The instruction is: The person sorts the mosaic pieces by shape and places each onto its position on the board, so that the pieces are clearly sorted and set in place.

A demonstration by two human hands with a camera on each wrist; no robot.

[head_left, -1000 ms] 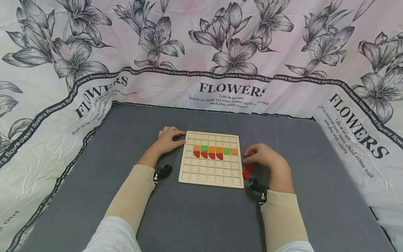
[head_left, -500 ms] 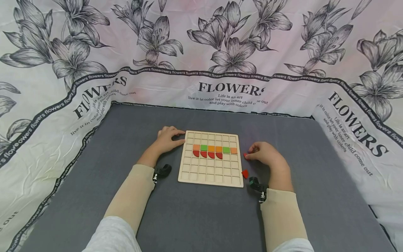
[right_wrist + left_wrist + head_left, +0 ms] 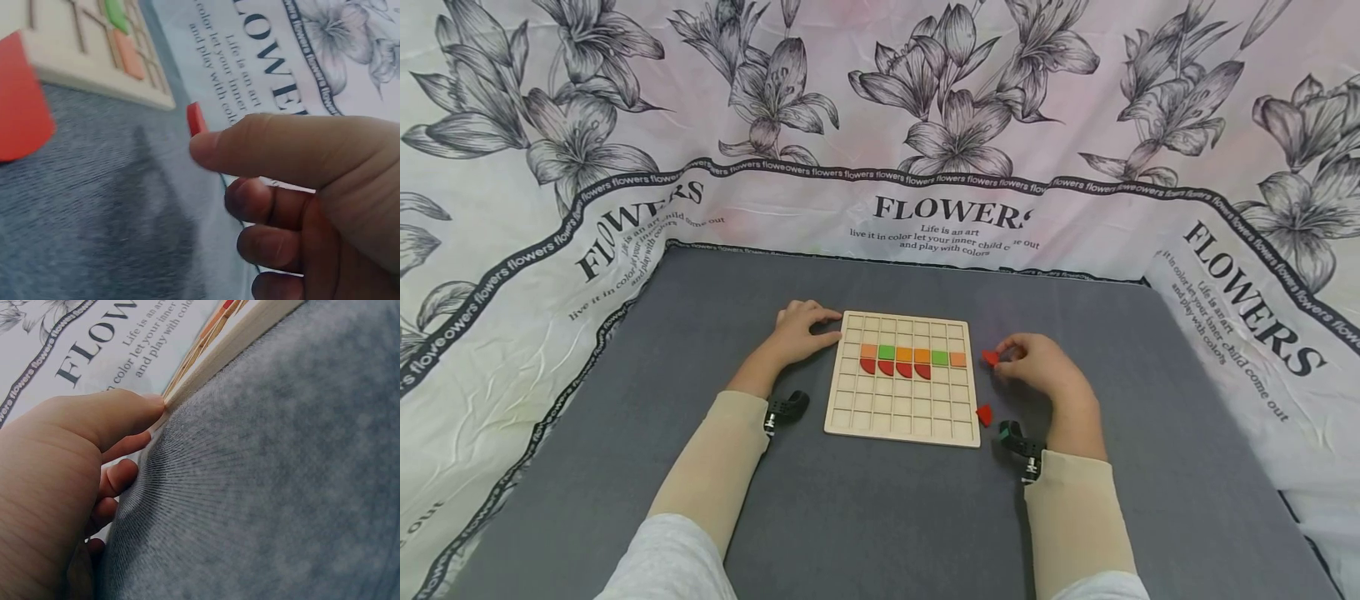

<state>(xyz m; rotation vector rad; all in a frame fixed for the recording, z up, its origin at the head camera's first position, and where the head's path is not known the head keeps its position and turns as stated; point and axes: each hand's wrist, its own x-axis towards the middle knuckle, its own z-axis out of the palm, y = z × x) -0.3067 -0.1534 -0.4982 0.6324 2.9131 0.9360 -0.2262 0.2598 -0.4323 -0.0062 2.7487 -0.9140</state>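
Note:
A wooden grid board lies on the dark cloth. Across it runs a row of orange and green square tiles, with several red quarter-circle tiles in the row below. My left hand touches the board's left edge with its thumb and a fingertip; in the left wrist view the thumb meets the edge. Right of the board, my right hand pinches a red tile just above the cloth. The right wrist view shows that tile nearly edge-on, partly hidden by the thumb.
Another red quarter-circle tile lies by the board's lower right edge. Grey cloth covers the table. A flower-printed sheet rises at the back and along both sides.
My right hand has picked up one of the two red tiles from the cloth and moved it slightly up and away. The left hand stays at the board's edge.

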